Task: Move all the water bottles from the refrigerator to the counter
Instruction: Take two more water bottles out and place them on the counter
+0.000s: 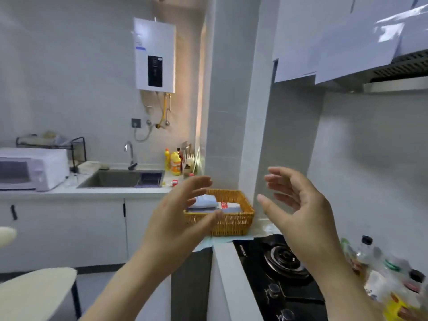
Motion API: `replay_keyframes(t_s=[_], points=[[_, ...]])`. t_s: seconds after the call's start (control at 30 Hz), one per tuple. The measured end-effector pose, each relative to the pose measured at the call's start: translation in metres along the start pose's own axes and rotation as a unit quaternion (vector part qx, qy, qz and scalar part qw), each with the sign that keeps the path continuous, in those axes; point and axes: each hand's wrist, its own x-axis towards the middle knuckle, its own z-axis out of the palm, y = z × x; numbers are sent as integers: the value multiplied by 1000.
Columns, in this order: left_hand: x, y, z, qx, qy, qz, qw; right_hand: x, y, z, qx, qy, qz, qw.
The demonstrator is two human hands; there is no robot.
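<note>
Bottles (379,262): some stand blurred on the counter (225,262), near right beside the stove (280,269); whether they are water bottles is unclear. No refrigerator in view. Left hand (178,218) and right hand (301,212) are raised, fingers spread, holding nothing. Judged between trips; next, turn to the refrigerator.

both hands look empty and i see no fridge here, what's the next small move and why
Probably turn away to find the refrigerator: the left hand and right hand are open and empty above the wicker basket, and only counter, sink and stove show.
</note>
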Motion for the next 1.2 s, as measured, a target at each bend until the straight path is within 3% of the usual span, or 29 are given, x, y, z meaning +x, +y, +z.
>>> replay_keyframes(t_s=[0.3,0.6,0.93,1.2], points=[[-32,-43,-156,118,123,-27,985,25,-65,156,94,-105,-90,986],[-72,-54,-247,226,244,-113,936,38,-116,280,215,-208,-183,936],[-111,-27,-294,360,407,-209,813,37,-176,394,375,-340,-269,819],[-159,3,-310,428,478,-265,720,-11,-228,438,453,-425,-287,729]])
